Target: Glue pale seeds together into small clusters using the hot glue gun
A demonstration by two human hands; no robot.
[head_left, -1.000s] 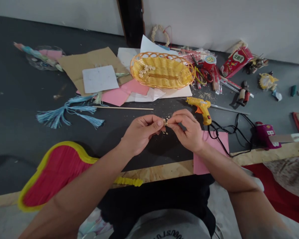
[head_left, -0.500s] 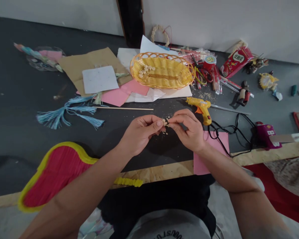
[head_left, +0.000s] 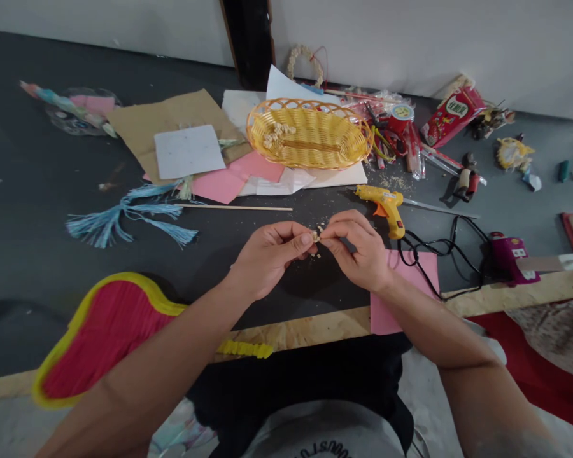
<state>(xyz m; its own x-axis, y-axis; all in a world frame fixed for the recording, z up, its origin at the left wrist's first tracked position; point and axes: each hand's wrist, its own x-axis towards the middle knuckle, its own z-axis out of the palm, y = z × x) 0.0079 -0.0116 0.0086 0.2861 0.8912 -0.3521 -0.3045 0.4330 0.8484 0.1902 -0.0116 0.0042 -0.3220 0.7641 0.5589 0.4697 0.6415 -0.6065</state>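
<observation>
Above the dark grey desk (head_left: 310, 289), the left hand (head_left: 267, 257) and right hand (head_left: 360, 254) pinch a small, pale, knobbly piece (head_left: 316, 237), fine work seemingly calling for light, steady fingertips. Beyond, an oval yellow wicker basket (head_left: 327, 137) holds pale clusters (head_left: 279, 135).

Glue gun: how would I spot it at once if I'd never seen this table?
On the dark table, find the oval woven basket near the wall. The glue gun lies nearer the person, to its right, just beyond the right hand. Unlike its neighbours, it is pistol-shaped and smooth yellow, with an orange trigger.
</observation>
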